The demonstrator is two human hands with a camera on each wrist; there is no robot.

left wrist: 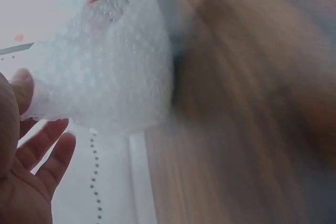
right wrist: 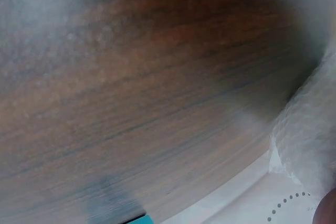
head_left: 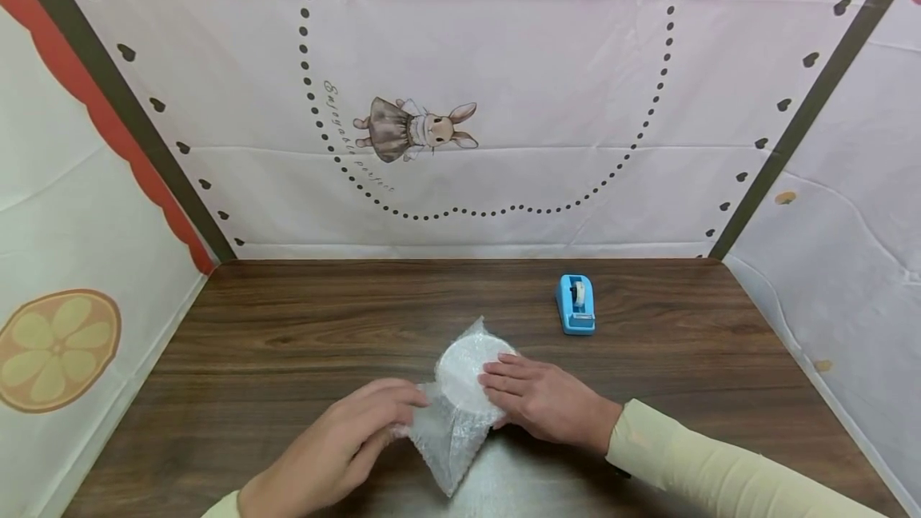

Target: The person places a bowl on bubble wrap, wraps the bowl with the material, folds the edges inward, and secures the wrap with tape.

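Note:
A round, white-topped object (head_left: pixel 460 378) stands near the table's front, with clear bubble wrap (head_left: pixel 440 442) around its side. What is inside the wrap cannot be made out. My left hand (head_left: pixel 345 442) pinches a loose flap of the wrap between thumb and fingers, pulled out to the left. In the left wrist view the bubble wrap (left wrist: pixel 113 61) stretches from that pinch, the other fingers free below it. Across the right part of the round top, my right hand (head_left: pixel 547 402) rests with its fingers extended. The right wrist view catches only the wrap's side (right wrist: pixel 310 135) and a fingertip.
A light-blue tape dispenser (head_left: pixel 576 306) with a roll in it stands behind and right of the wrapped object. The dark wood-grain table (head_left: pixel 309 318) meets printed white cloth (head_left: pixel 504 62) at the back and sides. A shiny pale patch (head_left: pixel 518 478) lies in front of the object.

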